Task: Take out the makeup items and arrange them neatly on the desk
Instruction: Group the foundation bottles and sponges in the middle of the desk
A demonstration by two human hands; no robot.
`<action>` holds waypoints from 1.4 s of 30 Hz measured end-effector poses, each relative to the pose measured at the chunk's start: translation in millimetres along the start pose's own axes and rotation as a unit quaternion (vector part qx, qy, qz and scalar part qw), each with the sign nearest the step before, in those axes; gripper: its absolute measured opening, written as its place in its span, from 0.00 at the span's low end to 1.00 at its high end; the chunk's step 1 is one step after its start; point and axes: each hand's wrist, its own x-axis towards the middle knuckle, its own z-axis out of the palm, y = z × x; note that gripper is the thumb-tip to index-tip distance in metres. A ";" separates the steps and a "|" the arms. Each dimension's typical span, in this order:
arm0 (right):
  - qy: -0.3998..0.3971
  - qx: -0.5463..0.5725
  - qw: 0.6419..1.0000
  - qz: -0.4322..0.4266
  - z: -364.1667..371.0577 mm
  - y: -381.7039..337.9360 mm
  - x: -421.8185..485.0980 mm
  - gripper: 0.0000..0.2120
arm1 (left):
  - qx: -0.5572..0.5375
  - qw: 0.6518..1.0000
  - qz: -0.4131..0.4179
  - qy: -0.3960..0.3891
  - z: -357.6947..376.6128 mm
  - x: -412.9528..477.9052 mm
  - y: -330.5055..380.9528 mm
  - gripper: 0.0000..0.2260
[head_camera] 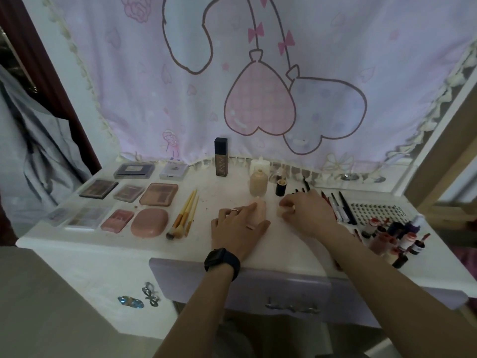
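My left hand (238, 227) lies over a pale pink sponge (260, 208) on the white desk (284, 244), fingers curled around it. My right hand (307, 214) pinches a small pale pink item (281, 210) just right of it. Behind them stand a beige foundation bottle (258, 183), a dark tall bottle (221, 157) and a small dark bottle (280, 186). Palettes (158, 194) and compacts (149, 222) lie in rows at the left. Wooden brushes (184, 215) lie beside them.
Pencils and liners (340, 206) lie right of my right hand, then a lash tray (374, 210) and several small bottles (395, 237) near the right edge. A pink curtain (245, 73) hangs behind the desk. A lilac drawer front (258, 285) sits below.
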 end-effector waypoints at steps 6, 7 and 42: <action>-0.008 0.004 1.000 -0.012 -3.1 -2.2 -0.7 0.17 | 0.014 1.000 0.000 -0.009 -0.4 0.8 -1.1 0.31; -0.010 0.005 1.000 -0.014 -2.1 -2.5 -1.2 0.18 | 0.013 1.000 0.000 -0.010 -0.6 0.6 -1.2 0.31; 0.234 0.109 0.965 -0.038 82.2 -22.5 -103.4 0.18 | -0.152 0.982 -0.060 0.096 -63.5 96.2 -10.0 0.31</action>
